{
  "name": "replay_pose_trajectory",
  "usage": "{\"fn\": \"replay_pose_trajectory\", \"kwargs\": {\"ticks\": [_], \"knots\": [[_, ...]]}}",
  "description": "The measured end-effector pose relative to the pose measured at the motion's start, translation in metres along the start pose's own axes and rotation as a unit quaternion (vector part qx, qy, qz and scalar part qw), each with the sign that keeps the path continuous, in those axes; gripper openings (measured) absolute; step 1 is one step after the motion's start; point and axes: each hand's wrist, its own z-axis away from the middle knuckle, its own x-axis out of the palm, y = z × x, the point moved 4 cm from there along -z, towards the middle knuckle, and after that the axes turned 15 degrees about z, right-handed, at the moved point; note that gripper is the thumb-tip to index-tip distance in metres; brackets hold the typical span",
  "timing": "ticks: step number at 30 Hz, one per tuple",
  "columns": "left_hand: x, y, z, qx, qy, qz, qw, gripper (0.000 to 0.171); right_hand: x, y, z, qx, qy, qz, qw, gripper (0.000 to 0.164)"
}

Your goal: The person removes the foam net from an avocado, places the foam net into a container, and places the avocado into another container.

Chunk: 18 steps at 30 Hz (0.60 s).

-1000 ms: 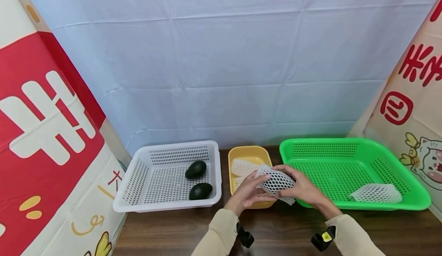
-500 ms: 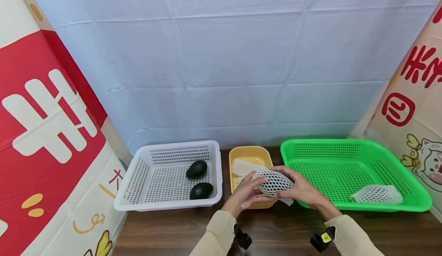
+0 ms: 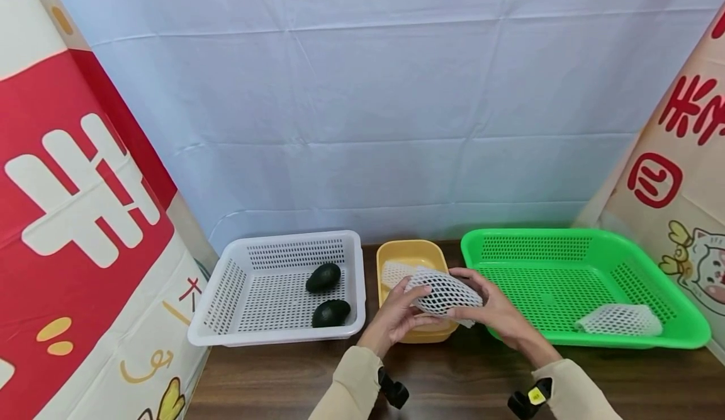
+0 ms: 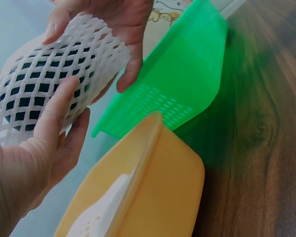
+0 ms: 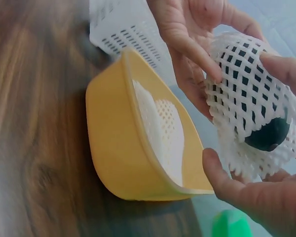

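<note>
Both hands hold an avocado in a white foam net sleeve (image 3: 444, 291) above the front of a yellow bin (image 3: 419, 254). My left hand (image 3: 389, 319) grips the sleeve's left end, its index finger (image 4: 56, 111) lying along the mesh. At the other end my right hand (image 3: 498, 316) grips it between thumb below and fingers above. Dark skin shows through the mesh, and in the right wrist view the avocado's bare tip (image 5: 270, 134) peeks out of the sleeve's open end. More foam nets (image 5: 171, 133) lie inside the yellow bin.
To the left, a white basket (image 3: 255, 288) holds two bare avocados, one behind (image 3: 323, 278) and one in front (image 3: 331, 313). A green basket (image 3: 544, 288) on the right contains a bulging white foam net (image 3: 620, 319). All stand on a dark wooden table (image 3: 272, 376).
The left hand has shifted slightly left and the netted sleeve reaches further left with it. The right hand stays nearly in place, still gripping. The baskets' contents look the same.
</note>
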Motion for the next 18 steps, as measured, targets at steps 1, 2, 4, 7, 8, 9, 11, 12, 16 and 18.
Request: {"fn": "replay_pose_trajectory", "kwargs": {"ticks": [1, 2, 4, 7, 8, 9, 11, 12, 16, 18], "knots": [[-0.001, 0.001, 0.000, 0.002, 0.002, 0.001, 1.0000, 0.071, 0.001, 0.001, 0.001, 0.015, 0.001, -0.021, 1.000, 0.066], [-0.002, 0.001, 0.000, 0.004, 0.002, 0.002, 1.0000, 0.071, 0.002, 0.003, 0.002, 0.028, 0.001, -0.046, 0.999, 0.066], [-0.003, 0.002, 0.000, 0.008, 0.002, 0.004, 1.0000, 0.071, 0.004, 0.005, 0.004, 0.053, -0.001, -0.099, 0.994, 0.066], [-0.005, 0.003, 0.001, 0.012, 0.000, 0.010, 0.9999, 0.070, 0.009, 0.008, 0.005, 0.070, -0.002, -0.175, 0.982, 0.064], [-0.005, 0.003, 0.001, 0.012, -0.002, 0.010, 0.9999, 0.069, 0.010, 0.009, 0.005, 0.072, -0.001, -0.193, 0.979, 0.062], [-0.005, 0.003, 0.001, 0.013, -0.003, 0.012, 0.9998, 0.068, 0.011, 0.010, 0.005, 0.074, 0.002, -0.204, 0.976, 0.060], [-0.005, 0.004, 0.002, 0.015, -0.006, 0.011, 0.9998, 0.068, 0.012, 0.011, 0.005, 0.076, 0.008, -0.221, 0.972, 0.056], [-0.005, 0.004, 0.003, 0.014, -0.008, 0.010, 0.9998, 0.067, 0.012, 0.011, 0.005, 0.078, 0.012, -0.225, 0.971, 0.055], [-0.003, 0.007, 0.006, 0.014, -0.014, 0.004, 0.9998, 0.064, 0.013, 0.010, 0.005, 0.085, 0.021, -0.230, 0.969, 0.054], [-0.002, 0.009, 0.008, 0.012, -0.016, 0.001, 0.9998, 0.063, 0.013, 0.009, 0.005, 0.089, 0.021, -0.229, 0.969, 0.055]]}}
